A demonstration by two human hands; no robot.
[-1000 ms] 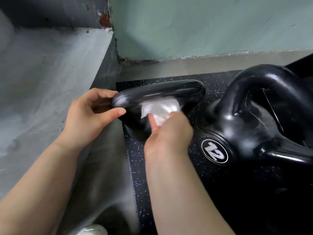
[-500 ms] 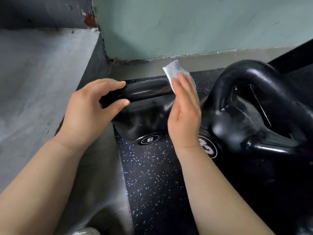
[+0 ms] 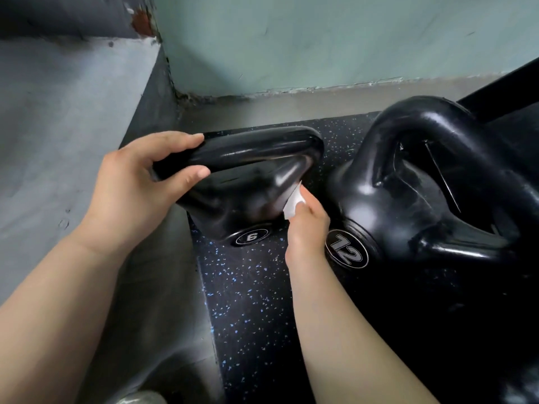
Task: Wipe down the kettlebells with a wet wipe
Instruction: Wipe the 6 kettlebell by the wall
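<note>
The left hand [image 3: 140, 182] grips the handle of the small kettlebell [image 3: 233, 205], whose bar runs from nine toward three o'clock. The right hand [image 3: 306, 228] pinches the wet wipe [image 3: 293, 204] against its right shoulder, nearer the big kettlebell [image 3: 423, 193], which sits at three o'clock on the speckled mat [image 3: 256, 301].

My left hand [image 3: 137, 185] grips a glossy black kettlebell [image 3: 233, 182] with a white-ringed "6" badge. My right hand [image 3: 306, 228] holds a white wipe [image 3: 293, 204]. The black rubber mat [image 3: 248, 301] carries blue speckles.
</note>
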